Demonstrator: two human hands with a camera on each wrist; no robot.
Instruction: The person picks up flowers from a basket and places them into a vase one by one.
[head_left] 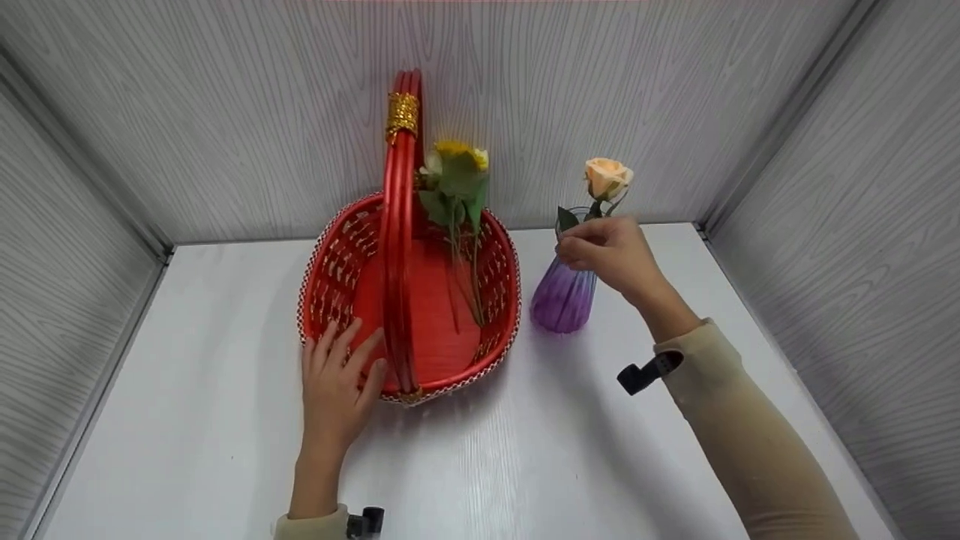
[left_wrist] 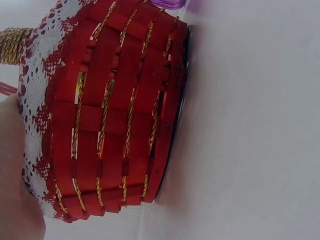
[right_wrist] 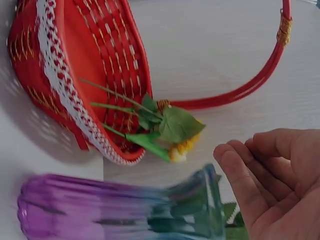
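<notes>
A red woven basket [head_left: 431, 300] with a tall arched handle [head_left: 397, 247] stands on the table. My left hand [head_left: 335, 382] rests on its near left rim, fingers spread and reaching inside. In the left wrist view, part of that hand [left_wrist: 17, 175] lies along the lace trim. To the right stands a purple-to-blue glass vase [head_left: 564, 298] holding a peach rose [head_left: 607, 178]. My right hand [head_left: 611, 251] is beside the vase mouth with its fingers loosely bent. In the right wrist view, nothing shows between the fingers of that hand [right_wrist: 275, 180].
Several yellow and white flowers [head_left: 459, 161] with green leaves lean against the basket's far right side, their stems inside. Grey wood-grain panels [head_left: 510, 90] enclose the white table [head_left: 225, 375] at the back and both sides.
</notes>
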